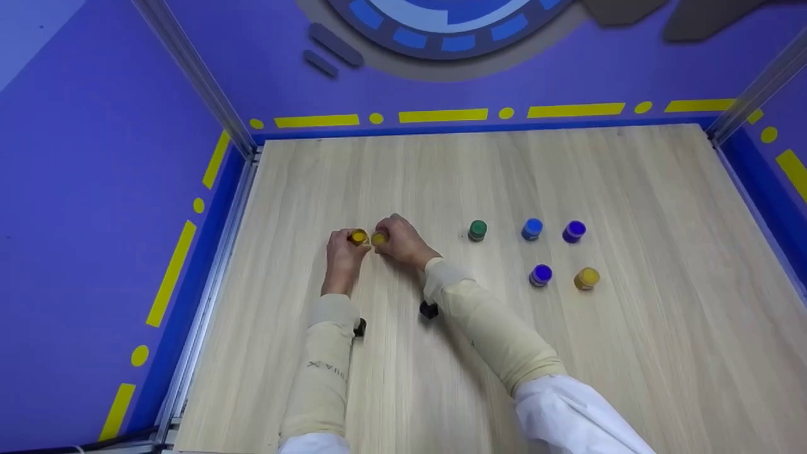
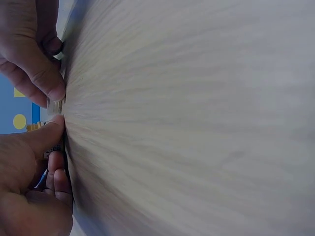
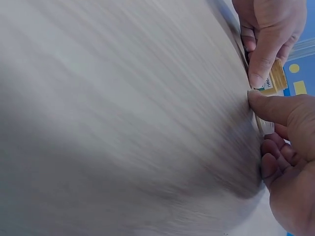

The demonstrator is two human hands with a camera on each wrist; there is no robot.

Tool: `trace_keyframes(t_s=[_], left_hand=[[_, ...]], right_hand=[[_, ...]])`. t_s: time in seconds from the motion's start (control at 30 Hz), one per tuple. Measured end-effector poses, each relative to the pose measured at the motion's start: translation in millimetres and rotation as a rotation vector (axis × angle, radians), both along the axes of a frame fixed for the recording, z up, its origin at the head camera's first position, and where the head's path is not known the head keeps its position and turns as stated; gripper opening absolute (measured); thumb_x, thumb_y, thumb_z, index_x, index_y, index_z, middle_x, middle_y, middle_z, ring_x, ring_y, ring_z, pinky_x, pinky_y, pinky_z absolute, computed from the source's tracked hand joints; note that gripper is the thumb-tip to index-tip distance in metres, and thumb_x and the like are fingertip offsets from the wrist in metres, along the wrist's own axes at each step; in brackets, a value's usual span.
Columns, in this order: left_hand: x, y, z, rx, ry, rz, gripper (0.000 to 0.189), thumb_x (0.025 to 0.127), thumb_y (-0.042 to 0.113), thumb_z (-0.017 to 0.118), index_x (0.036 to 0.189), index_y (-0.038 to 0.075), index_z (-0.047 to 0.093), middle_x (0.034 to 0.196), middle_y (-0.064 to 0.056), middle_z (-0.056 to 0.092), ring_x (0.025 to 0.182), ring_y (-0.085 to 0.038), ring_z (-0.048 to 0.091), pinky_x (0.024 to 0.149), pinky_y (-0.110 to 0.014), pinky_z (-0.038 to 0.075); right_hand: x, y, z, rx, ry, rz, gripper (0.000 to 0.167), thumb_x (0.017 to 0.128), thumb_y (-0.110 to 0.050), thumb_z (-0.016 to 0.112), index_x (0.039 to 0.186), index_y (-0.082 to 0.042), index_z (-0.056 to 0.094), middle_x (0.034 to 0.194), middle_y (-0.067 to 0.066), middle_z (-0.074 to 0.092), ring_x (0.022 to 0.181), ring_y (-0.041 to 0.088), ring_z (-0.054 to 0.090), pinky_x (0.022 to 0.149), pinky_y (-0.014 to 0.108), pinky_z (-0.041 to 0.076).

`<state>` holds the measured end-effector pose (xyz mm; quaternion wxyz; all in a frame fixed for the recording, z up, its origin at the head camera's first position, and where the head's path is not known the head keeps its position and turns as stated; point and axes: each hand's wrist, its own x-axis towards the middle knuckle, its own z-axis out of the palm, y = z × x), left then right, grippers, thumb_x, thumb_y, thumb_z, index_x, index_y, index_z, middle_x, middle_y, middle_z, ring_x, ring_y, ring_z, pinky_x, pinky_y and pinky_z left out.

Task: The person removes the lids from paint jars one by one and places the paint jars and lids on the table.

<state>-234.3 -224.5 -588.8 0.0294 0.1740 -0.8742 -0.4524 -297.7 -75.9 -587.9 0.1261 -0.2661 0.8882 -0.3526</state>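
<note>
My left hand (image 1: 342, 257) grips a small paint jar (image 1: 358, 236) with an orange-yellow lid, upright on the wooden table. In the right wrist view the label and ribbed lid of this yellow-lidded jar (image 3: 278, 76) show beside the left thumb. Just to its right, my right hand (image 1: 405, 243) pinches a small clear-walled jar (image 1: 379, 238) with a dull yellow top. Its clear side (image 2: 55, 106) shows between the two hands in the left wrist view; fingers cover most of it. The thumbs come close together at the tabletop.
To the right stand a green-lidded jar (image 1: 478, 231), a blue-lidded jar (image 1: 532, 229), two purple-lidded jars, one behind (image 1: 574, 231) and one in front (image 1: 540, 275), and a yellow-lidded jar (image 1: 587, 279). Purple-blue panels (image 1: 208, 69) wall the table (image 1: 403, 176) at the back and sides.
</note>
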Motion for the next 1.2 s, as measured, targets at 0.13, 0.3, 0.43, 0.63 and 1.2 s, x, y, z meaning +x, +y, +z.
trace_keyframes(t_s=[0.13,0.3,0.43,0.63,1.2], left_hand=[[-1.0,1.2,-0.1,-0.003,-0.019,0.007,0.036,0.09,0.002,0.077,0.122,-0.005,0.062,0.121,-0.019,0.057,0.116,-0.031,0.056,0.106,-0.041,0.043],[-0.9,2.9,1.5,0.008,-0.01,0.004,0.036,0.09,0.002,0.077,0.123,-0.006,0.062,0.121,-0.02,0.056,0.116,-0.032,0.056,0.106,-0.042,0.044],[-0.5,3.6,1.6,0.023,-0.003,0.006,0.036,0.091,0.001,0.076,0.123,-0.006,0.062,0.122,-0.02,0.056,0.116,-0.032,0.056,0.105,-0.042,0.045],[-0.4,3.5,1.9,0.026,-0.004,0.002,0.036,0.092,0.001,0.075,0.125,-0.005,0.061,0.123,-0.019,0.055,0.118,-0.031,0.055,0.105,-0.042,0.044],[3.3,5.0,7.3,0.102,-0.059,0.007,0.037,0.096,0.002,0.071,0.129,-0.004,0.056,0.126,-0.016,0.051,0.12,-0.029,0.052,0.11,-0.042,0.041]], right_hand=[[1.0,2.1,-2.1,-0.013,-0.011,-0.006,0.037,0.088,-0.008,0.081,0.121,0.002,0.068,0.108,0.012,0.062,0.097,0.022,0.054,0.09,0.036,0.048],[1.8,5.7,-3.2,-0.038,0.024,0.003,0.034,0.087,-0.008,0.083,0.116,0.002,0.068,0.103,0.012,0.061,0.093,0.021,0.051,0.085,0.036,0.047],[2.8,10.9,-2.7,-0.071,0.02,0.001,0.038,0.088,-0.009,0.081,0.121,0.004,0.067,0.106,0.013,0.062,0.096,0.023,0.054,0.088,0.038,0.048],[6.7,23.3,-0.6,-0.116,-0.01,-0.014,0.046,0.095,-0.013,0.073,0.135,0.005,0.059,0.119,0.017,0.063,0.107,0.027,0.06,0.097,0.04,0.049],[6.3,82.8,33.2,-0.069,0.137,-0.096,0.042,0.1,-0.014,0.066,0.139,0.001,0.059,0.138,0.019,0.057,0.131,0.032,0.049,0.109,0.044,0.042]])
